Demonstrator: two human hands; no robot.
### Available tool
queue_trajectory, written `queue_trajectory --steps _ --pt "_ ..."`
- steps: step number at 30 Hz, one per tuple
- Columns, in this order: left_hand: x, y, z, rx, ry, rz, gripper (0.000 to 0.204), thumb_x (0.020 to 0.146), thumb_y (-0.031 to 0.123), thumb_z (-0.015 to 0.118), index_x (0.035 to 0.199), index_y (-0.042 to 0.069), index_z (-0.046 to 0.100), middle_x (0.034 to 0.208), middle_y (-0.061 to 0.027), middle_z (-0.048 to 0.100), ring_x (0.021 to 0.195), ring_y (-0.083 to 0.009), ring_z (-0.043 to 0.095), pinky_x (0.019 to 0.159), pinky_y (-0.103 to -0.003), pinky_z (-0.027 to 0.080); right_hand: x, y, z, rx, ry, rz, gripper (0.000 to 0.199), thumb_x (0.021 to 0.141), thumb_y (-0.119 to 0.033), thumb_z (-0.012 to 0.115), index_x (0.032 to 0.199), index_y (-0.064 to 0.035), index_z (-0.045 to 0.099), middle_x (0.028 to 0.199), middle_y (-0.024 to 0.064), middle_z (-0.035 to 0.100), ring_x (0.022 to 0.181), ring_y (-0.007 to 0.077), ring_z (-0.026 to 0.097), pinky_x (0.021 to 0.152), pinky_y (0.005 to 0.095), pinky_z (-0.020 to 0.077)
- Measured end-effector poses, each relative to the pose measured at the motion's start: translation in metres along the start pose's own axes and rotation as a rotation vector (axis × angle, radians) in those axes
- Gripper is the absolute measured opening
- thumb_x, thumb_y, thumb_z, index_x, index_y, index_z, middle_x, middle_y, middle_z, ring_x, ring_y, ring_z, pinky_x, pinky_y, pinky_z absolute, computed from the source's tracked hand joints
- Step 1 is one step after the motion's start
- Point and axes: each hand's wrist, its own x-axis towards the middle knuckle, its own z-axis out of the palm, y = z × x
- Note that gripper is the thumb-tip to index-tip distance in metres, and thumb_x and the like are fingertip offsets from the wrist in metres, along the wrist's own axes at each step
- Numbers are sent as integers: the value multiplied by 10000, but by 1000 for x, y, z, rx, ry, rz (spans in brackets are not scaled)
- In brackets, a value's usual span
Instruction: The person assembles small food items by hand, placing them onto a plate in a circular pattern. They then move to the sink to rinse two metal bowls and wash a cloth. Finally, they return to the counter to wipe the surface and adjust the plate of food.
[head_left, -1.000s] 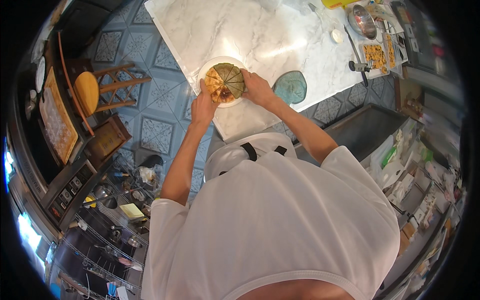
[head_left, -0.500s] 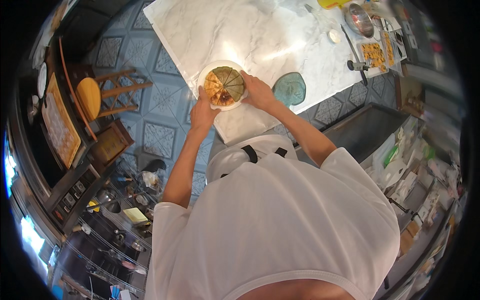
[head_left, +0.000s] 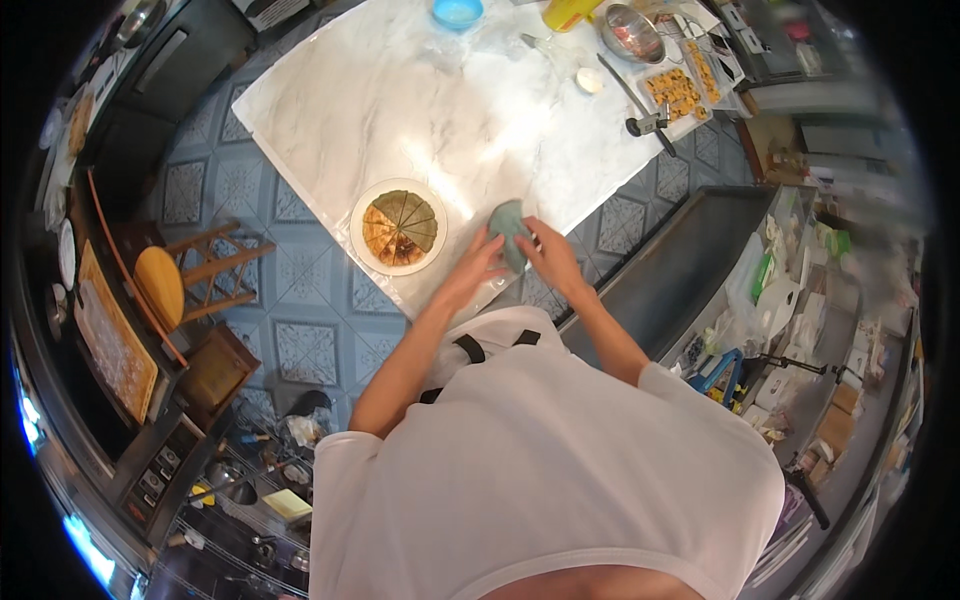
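A teal, roundish flat piece (head_left: 506, 222) is tilted up between my hands near the table's front right edge; I cannot tell what kind of thing it is. My right hand (head_left: 552, 258) grips its right side with bent fingers. Against its lower left side are the curled fingers of my left hand (head_left: 472, 272). To the left, a white plate (head_left: 359, 243) stands on the table, apart from both hands. On it lies a round cake (head_left: 402, 226) cut into wedges, some olive green, others golden brown.
The marble-patterned table (head_left: 330, 130) bears a blue bowl (head_left: 457, 12), a metal bowl (head_left: 632, 34), a tray of small golden pieces (head_left: 675, 92) and a dark clamp-like tool (head_left: 648, 122). A wooden stool (head_left: 160, 286) stands left, a dark basin-like trough (head_left: 655, 285) right.
Both hands have left the plate and moved right to the teal piece, which is now tilted up instead of lying flat. The whole view has shifted, showing more of the table's far side.
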Motion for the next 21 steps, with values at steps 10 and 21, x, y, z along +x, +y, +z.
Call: queue_trajectory --steps 10,21 --pt "7 -40 22 487 -111 -91 269 926 151 588 1003 -90 679 952 -192 720 888 -278 714 767 -402 554 -60 -6 24 -523 -17 15 194 967 -160 580 1105 -24 559 686 214 677 650 452 667 599 581 520" --pt "-59 19 -14 69 -179 -82 370 1047 141 505 1372 -30 548 1198 -176 692 1024 -230 717 875 -364 605 -31 -4 17 -247 244 -39 164 943 -218 686 1030 -83 720 703 169 674 688 394 676 623 484 511"
